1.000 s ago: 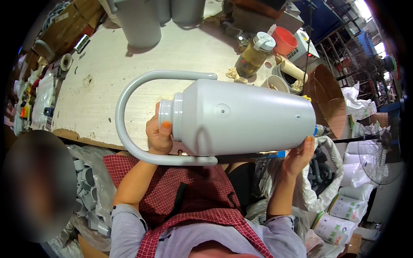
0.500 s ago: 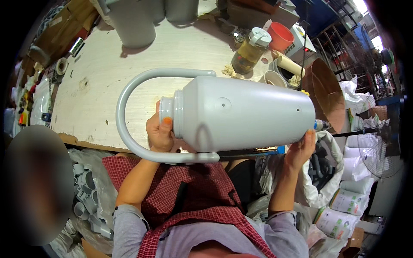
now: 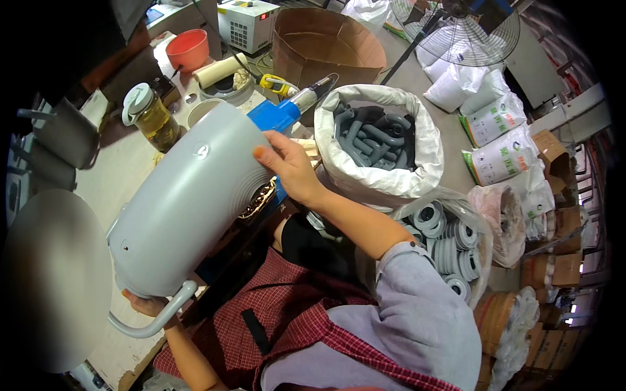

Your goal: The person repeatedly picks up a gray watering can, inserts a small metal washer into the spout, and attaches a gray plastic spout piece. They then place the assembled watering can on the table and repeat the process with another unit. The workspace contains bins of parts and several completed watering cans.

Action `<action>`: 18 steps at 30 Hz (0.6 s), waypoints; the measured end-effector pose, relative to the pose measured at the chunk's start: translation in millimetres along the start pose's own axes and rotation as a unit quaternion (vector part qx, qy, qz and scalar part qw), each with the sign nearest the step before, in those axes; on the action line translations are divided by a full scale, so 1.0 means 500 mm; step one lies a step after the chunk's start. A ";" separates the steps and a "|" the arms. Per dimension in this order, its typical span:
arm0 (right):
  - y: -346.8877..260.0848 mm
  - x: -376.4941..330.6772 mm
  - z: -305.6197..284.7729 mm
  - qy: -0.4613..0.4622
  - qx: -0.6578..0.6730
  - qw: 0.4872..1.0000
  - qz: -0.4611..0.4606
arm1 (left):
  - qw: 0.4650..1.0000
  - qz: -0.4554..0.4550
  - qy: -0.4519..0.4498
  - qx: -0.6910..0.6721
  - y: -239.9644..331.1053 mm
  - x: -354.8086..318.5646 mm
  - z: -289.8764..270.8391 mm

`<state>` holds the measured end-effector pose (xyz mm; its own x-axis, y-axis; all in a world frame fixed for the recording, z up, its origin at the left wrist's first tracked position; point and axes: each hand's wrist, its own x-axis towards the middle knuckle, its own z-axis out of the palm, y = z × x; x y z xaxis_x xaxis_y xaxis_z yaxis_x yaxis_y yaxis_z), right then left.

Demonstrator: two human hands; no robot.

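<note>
A large grey plastic vessel, shaped like an oversized tumbler with a curved tube handle, is held tilted over the table edge between my two hands. My right hand grips its wide ribbed base, thumb on the side wall. At the neck end, lower left, my left hand holds on from beneath; its fingers are partly hidden by the vessel. Just beyond the base lies a blue holder with a clear-bodied power tool. Small screws in a tray show below the base.
A white sack of dark grey curved handles stands right of the table, near a clear bag of grey ringed parts. On the table are a lidded bottle, a red bowl and other grey vessels. A fan stands beyond.
My view has swung to the right. The vessel has turned from lying level to slanting, its base up and right, its neck down and left. Both hands still hold its ends.
</note>
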<state>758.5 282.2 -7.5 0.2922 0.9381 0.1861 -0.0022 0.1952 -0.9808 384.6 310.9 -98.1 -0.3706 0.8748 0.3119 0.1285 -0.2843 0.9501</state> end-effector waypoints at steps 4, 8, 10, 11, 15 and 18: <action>-0.012 0.001 -0.171 0.130 -0.246 0.953 -0.123 | 1.000 -0.015 -0.004 0.005 -0.003 0.006 -0.006; 0.117 0.046 -0.402 0.229 -0.352 0.897 0.139 | 1.000 -0.008 0.021 -0.019 -0.040 0.015 -0.024; 0.200 0.074 -0.448 0.162 -0.343 0.881 0.282 | 0.998 -0.032 0.025 -0.042 -0.054 0.021 -0.041; 0.223 0.081 -0.458 0.168 -0.357 0.882 0.258 | 0.997 -0.025 -0.018 -0.065 -0.058 0.025 -0.051; 0.188 0.062 -0.435 0.197 -0.349 0.890 0.219 | 0.992 -0.123 -0.034 -0.016 -0.057 0.031 -0.062; 0.054 0.033 -0.403 0.171 -0.031 0.985 0.019 | 0.986 -0.112 0.023 -0.120 -0.051 0.025 -0.036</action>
<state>956.1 245.3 -42.6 0.5974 0.7916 0.1286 0.0355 0.1340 -0.9903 360.1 322.1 -118.2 -0.4061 0.9096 0.0883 -0.1815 -0.1750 0.9677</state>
